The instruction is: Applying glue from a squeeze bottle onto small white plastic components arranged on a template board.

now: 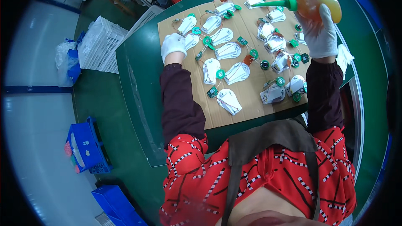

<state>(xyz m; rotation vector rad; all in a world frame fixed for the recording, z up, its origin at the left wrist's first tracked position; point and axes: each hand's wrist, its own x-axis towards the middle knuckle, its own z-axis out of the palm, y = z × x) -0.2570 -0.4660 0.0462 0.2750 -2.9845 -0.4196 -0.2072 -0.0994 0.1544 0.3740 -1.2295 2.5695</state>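
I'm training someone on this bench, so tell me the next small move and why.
Probably bring the amber bottle leftward, toward the white housing by the left hand. The right hand holds the bottle nearly level, its green nozzle pointing left but well away from that housing, while the left hand's fingers seem to touch it.
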